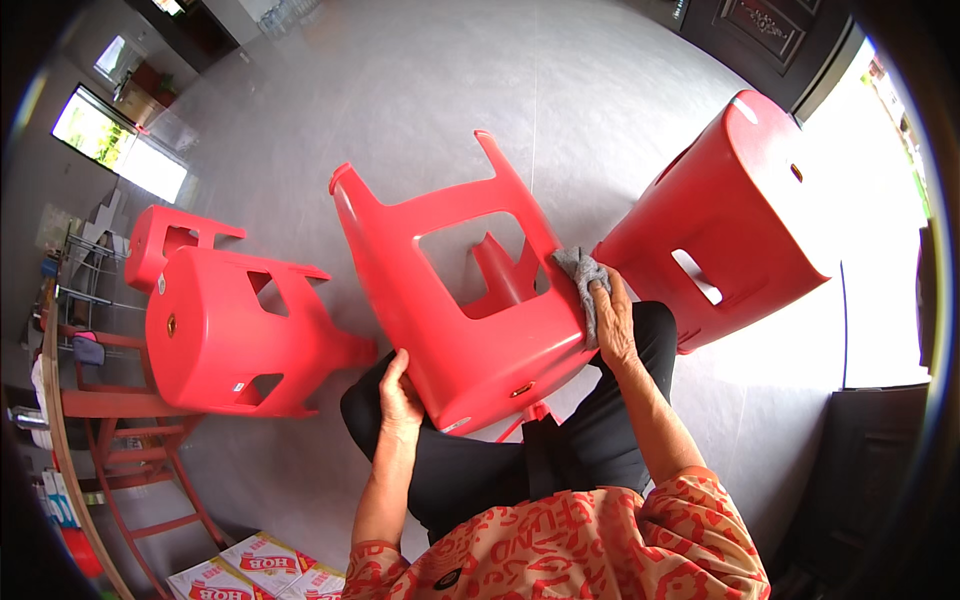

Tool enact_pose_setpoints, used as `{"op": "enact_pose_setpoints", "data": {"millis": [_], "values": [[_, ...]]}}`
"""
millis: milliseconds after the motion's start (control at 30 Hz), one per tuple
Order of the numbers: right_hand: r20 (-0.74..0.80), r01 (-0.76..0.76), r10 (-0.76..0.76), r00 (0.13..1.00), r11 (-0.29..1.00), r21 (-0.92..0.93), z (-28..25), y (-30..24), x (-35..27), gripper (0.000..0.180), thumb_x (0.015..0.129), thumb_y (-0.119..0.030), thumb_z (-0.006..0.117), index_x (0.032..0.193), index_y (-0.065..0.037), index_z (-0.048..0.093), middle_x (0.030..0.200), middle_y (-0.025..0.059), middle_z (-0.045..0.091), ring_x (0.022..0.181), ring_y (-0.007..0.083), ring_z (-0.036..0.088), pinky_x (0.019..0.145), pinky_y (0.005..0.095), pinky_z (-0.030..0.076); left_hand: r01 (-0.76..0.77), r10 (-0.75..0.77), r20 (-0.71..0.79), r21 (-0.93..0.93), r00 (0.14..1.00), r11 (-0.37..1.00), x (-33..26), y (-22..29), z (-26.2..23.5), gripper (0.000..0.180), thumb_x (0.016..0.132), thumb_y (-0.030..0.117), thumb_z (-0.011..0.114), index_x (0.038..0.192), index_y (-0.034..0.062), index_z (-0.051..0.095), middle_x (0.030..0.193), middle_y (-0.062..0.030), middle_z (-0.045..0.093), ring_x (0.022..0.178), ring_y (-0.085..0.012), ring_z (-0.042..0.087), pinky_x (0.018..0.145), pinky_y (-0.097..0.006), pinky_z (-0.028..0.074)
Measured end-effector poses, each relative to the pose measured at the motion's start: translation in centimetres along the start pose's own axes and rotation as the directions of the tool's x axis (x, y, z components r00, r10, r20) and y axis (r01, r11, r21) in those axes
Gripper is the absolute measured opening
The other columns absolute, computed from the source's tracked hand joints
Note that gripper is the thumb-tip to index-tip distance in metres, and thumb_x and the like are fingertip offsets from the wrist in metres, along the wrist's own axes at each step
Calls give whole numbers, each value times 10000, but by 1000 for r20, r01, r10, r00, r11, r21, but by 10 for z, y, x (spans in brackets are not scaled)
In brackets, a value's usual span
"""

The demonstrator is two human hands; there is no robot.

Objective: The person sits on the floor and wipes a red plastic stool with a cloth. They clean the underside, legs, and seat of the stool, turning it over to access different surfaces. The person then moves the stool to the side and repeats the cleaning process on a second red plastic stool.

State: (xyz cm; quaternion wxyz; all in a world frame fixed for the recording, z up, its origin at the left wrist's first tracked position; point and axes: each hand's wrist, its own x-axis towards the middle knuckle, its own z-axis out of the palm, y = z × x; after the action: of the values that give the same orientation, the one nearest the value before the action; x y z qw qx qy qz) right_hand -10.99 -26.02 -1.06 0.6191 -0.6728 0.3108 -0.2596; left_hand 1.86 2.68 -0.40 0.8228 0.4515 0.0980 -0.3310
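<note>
A red plastic stool (450,340) lies tipped over in front of me, its legs pointing away and its seat toward my lap. My left hand (401,400) grips its left edge near the seat, with the thumb showing and the other fingers mostly hidden. In my right hand (614,325) is a grey cloth (583,275), pressed against the right side of the stool. The fingers of that hand are bent over the cloth.
To the right stands a taller red stool or stack (720,230). Two more red stools, a large one (225,320) and a smaller one (160,240), lie at left. Beside them is a wooden chair (140,400); cartons (265,565) sit lower left. A dark door (760,40) stands far right.
</note>
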Motion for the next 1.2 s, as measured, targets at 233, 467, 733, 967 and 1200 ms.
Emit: {"op": "enact_pose_setpoints", "data": {"millis": [233,467,733,967,1200], "values": [[314,594,-507,803,639,-489,7,93,30,552,832,-145,604,1346,-13,453,1312,252,483,1208,431,463,1041,421,388,-65,66,8,-144,998,987,24,42,-15,360,955,316,544,1198,54,590,1186,-74,638,1099,-215,595,952,-373,469],[430,455,-340,837,868,-198,44,101,39,563,810,-228,621,1312,-4,503,1337,242,479,1215,473,421,1015,484,390,-14,63,149,-307,987,952,34,61,-53,361,967,357,518,1156,64,612,1119,-78,662,1029,-223,631,892,-382,511],[350,-306,146,925,833,462,51,106,45,369,961,-263,501,1214,-3,566,1119,93,630,1022,185,599,899,327,474,-41,54,47,-231,997,972,43,69,-35,329,973,352,508,1084,68,630,999,-58,679,931,-208,652,823,-356,535],[168,-294,252,953,641,709,40,61,63,325,925,-189,577,1190,-1,577,1060,85,651,915,160,638,809,295,525,6,-6,-13,7,1000,1000,91,104,23,362,962,356,495,1080,37,618,972,-103,675,865,-228,665,735,-341,559],[84,-205,243,966,532,821,35,31,73,386,933,-278,516,1212,-17,566,1117,80,629,1023,190,604,917,326,475,-106,39,291,218,956,970,167,122,37,483,990,428,433,1245,37,554,1152,-86,635,1043,-217,618,899,-361,514]]}}
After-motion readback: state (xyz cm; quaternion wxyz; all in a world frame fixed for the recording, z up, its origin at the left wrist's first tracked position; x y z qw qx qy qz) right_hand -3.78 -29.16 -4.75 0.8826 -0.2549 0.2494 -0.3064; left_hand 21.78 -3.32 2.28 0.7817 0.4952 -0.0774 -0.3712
